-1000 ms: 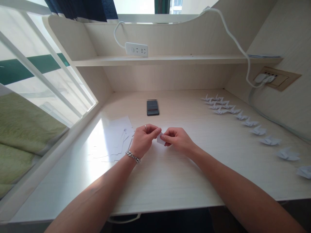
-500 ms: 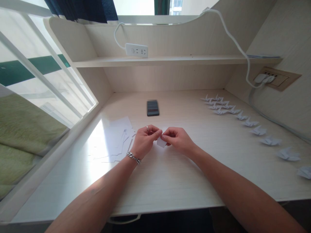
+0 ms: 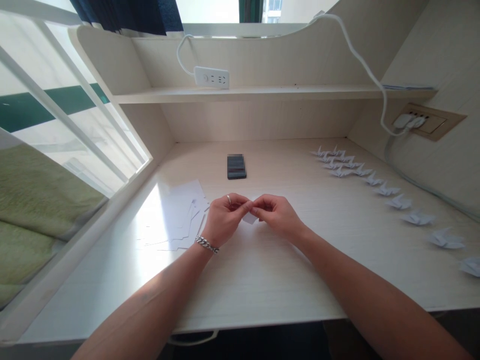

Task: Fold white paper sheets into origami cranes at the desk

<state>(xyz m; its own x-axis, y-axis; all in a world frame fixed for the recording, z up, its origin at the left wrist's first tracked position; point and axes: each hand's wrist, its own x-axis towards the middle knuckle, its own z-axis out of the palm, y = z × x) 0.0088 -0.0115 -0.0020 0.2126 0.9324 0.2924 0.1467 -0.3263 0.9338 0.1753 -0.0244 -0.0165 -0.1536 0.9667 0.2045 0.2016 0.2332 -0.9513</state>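
A small folded piece of white paper (image 3: 249,218) is pinched between both hands over the middle of the desk. My left hand (image 3: 226,215), with a ring and a chain bracelet, grips its left side with thumb and fingers. From the right, my right hand (image 3: 276,214) pinches the same paper, its thumb tip close to the left thumb. The fingers cover the paper's upper part, so only its lower corner shows. Left of my left hand lie loose sheets of white paper (image 3: 180,210), partly in bright sunlight.
Several folded paper cranes (image 3: 399,201) stand in a line along the desk's right side. A dark phone-like object (image 3: 236,167), its face blurred, lies beyond my hands. On the shelf (image 3: 262,91) rests a white power strip (image 3: 212,78). A white cable (image 3: 362,62) hangs down to the wall socket (image 3: 435,121).
My thumbs have come closer together on the paper, and less of its lower part shows below the fingers. The sheets and cranes have stayed put.
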